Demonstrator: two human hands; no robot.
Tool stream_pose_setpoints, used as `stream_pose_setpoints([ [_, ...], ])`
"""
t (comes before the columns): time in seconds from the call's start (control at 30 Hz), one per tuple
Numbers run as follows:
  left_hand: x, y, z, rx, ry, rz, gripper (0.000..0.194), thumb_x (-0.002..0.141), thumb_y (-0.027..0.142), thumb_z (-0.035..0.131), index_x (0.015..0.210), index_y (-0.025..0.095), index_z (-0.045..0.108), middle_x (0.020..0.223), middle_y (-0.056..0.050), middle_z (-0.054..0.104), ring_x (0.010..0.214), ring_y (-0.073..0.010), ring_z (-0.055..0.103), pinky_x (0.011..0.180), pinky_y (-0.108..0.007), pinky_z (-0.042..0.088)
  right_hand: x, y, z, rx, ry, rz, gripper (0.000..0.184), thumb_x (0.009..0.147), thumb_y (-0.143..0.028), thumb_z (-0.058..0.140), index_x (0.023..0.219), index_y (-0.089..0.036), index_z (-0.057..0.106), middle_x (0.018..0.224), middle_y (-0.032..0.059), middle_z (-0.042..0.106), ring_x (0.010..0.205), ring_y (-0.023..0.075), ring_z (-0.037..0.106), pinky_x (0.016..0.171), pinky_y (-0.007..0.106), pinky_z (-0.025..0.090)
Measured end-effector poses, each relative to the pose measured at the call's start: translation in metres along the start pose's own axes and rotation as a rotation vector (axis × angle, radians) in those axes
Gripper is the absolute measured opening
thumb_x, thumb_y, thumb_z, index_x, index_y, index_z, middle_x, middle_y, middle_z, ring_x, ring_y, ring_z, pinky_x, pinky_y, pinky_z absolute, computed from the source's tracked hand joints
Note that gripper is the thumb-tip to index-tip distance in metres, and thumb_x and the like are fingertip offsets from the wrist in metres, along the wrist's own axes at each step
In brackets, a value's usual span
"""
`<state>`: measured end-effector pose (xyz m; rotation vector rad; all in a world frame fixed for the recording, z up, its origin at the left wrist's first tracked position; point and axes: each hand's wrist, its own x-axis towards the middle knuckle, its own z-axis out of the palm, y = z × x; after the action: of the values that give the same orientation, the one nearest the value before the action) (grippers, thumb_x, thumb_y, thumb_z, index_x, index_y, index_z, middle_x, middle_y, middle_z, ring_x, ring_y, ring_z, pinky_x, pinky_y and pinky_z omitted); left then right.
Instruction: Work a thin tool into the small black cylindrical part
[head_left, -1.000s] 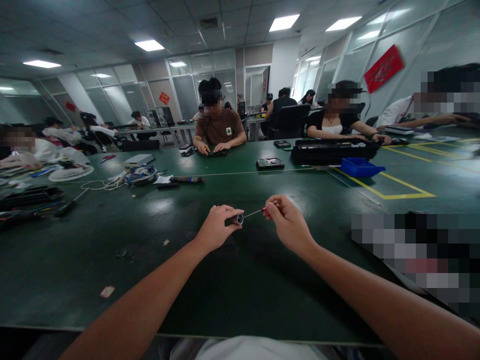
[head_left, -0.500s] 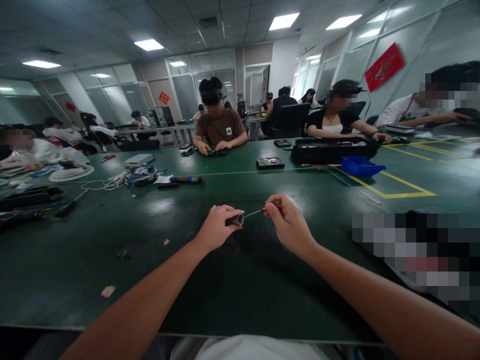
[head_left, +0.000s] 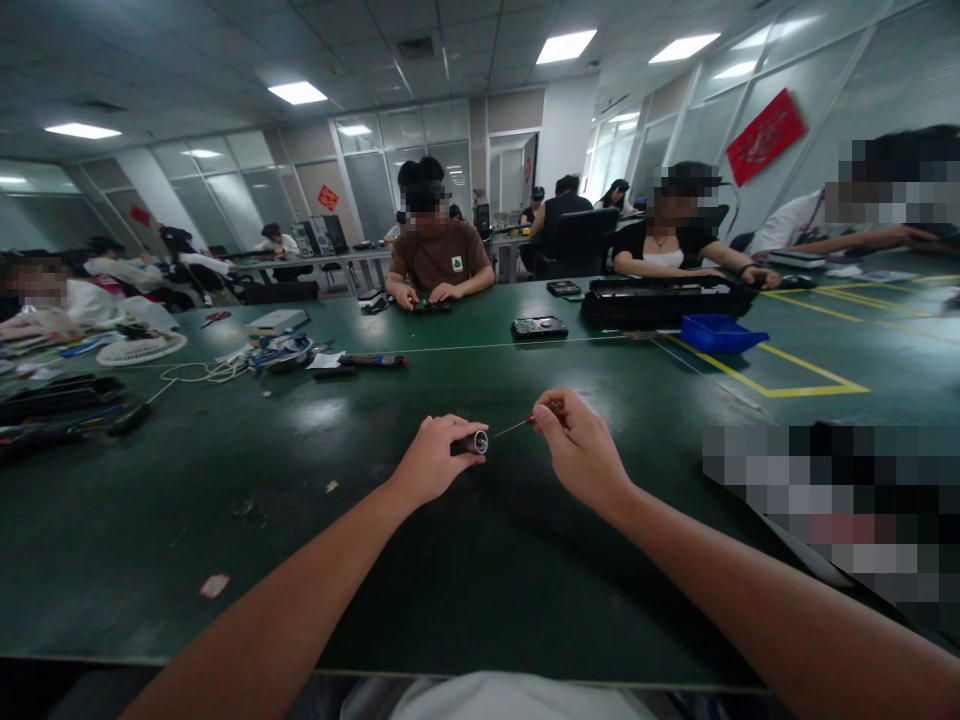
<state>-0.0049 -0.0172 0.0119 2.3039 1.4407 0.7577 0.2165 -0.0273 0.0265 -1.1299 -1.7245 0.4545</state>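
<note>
My left hand (head_left: 433, 456) grips a dark cylindrical piece (head_left: 470, 443) between thumb and fingers, its round open end with a pale rim facing right. Its exact kind does not show. In my right hand (head_left: 577, 442) is a screwdriver (head_left: 516, 426) with a reddish handle, mostly hidden by my fingers. The thin metal shaft points left, and its tip is just off the cylinder's open end, with a small gap. Both hands are held over the green table (head_left: 450, 590).
Across the table a person in a brown shirt (head_left: 442, 255) handles a circuit board. A hard drive (head_left: 539, 327), a long black casing (head_left: 667, 303) and a blue tray (head_left: 721, 333) lie ahead. Cables (head_left: 277, 352) and a dark pen-like tool (head_left: 375, 361) lie to the left.
The screwdriver tip has drawn back slightly to the right from the cylinder's open end. The cylinder's end has turned a little more toward me. Both grips stay the same.
</note>
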Motion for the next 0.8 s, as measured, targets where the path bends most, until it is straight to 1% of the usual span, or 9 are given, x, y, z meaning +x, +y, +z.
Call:
stream_pose_setpoints([
  [0.07, -0.0005, 0.0003, 0.0002, 0.005, 0.003, 0.010, 0.041, 0.079, 0.023, 0.075, 0.119, 0.029, 0.067, 0.113, -0.004, 0.066, 0.107, -0.0245, 0.056, 0.101, -0.046, 0.035, -0.0012, -0.0008, -0.0002, 0.031, 0.005, -0.021, 0.013, 0.097, -0.033, 0.046, 0.095, -0.022, 0.054, 0.082, 0.0024, 0.066, 0.078, 0.0187, 0.064, 0.070, 0.032, 0.046],
  [0.13, -0.0008, -0.0005, 0.0008, 0.005, 0.006, 0.025, 0.041, 0.078, 0.023, 0.076, 0.118, 0.029, 0.067, 0.113, -0.003, 0.066, 0.107, -0.0239, 0.056, 0.101, -0.046, 0.035, -0.0026, -0.0017, -0.0002, 0.043, -0.017, -0.041, 0.013, 0.097, -0.033, 0.046, 0.096, -0.022, 0.053, 0.083, 0.0025, 0.066, 0.079, 0.0187, 0.065, 0.070, 0.032, 0.046],
  [0.3, -0.0004, -0.0040, 0.0033, 0.009, 0.007, 0.041, 0.041, 0.079, 0.024, 0.075, 0.119, 0.031, 0.067, 0.114, -0.003, 0.065, 0.108, -0.0239, 0.055, 0.103, -0.047, 0.034, -0.0037, -0.0035, -0.0001, 0.014, -0.068, -0.052, 0.012, 0.097, -0.031, 0.046, 0.095, -0.022, 0.053, 0.082, 0.0026, 0.066, 0.077, 0.0185, 0.065, 0.069, 0.031, 0.046],
  [0.4, -0.0003, -0.0040, 0.0038, 0.014, -0.001, 0.039, 0.040, 0.079, 0.025, 0.075, 0.118, 0.030, 0.067, 0.113, -0.003, 0.065, 0.108, -0.0242, 0.055, 0.104, -0.048, 0.033, -0.0028, -0.0047, -0.0003, -0.010, -0.063, -0.051, 0.012, 0.097, -0.030, 0.045, 0.094, -0.022, 0.053, 0.081, 0.0023, 0.065, 0.076, 0.0183, 0.064, 0.068, 0.031, 0.045],
  [0.57, -0.0008, -0.0026, 0.0015, 0.023, -0.006, 0.024, 0.042, 0.079, 0.025, 0.075, 0.120, 0.030, 0.066, 0.114, -0.004, 0.065, 0.107, -0.0243, 0.055, 0.101, -0.047, 0.036, -0.0018, -0.0059, -0.0017, -0.078, -0.040, -0.063, 0.013, 0.096, -0.030, 0.045, 0.093, -0.021, 0.053, 0.079, 0.0023, 0.063, 0.073, 0.0184, 0.062, 0.066, 0.031, 0.044],
  [0.73, -0.0009, -0.0029, 0.0008, -0.008, 0.001, 0.016, 0.040, 0.080, 0.026, 0.073, 0.120, 0.030, 0.066, 0.115, -0.004, 0.065, 0.109, -0.0251, 0.055, 0.103, -0.048, 0.036, -0.0006, -0.0038, -0.0012, -0.113, -0.037, -0.053, 0.013, 0.096, -0.031, 0.044, 0.091, -0.022, 0.053, 0.077, 0.0027, 0.063, 0.070, 0.0194, 0.061, 0.065, 0.032, 0.043],
  [0.8, -0.0013, -0.0022, 0.0012, -0.038, 0.010, 0.009, 0.040, 0.080, 0.026, 0.074, 0.119, 0.029, 0.067, 0.116, -0.004, 0.065, 0.109, -0.0248, 0.056, 0.103, -0.046, 0.037, -0.0002, -0.0027, -0.0005, -0.111, -0.035, -0.048, 0.013, 0.095, -0.031, 0.044, 0.091, -0.022, 0.053, 0.076, 0.0028, 0.064, 0.070, 0.0194, 0.061, 0.064, 0.032, 0.043],
])
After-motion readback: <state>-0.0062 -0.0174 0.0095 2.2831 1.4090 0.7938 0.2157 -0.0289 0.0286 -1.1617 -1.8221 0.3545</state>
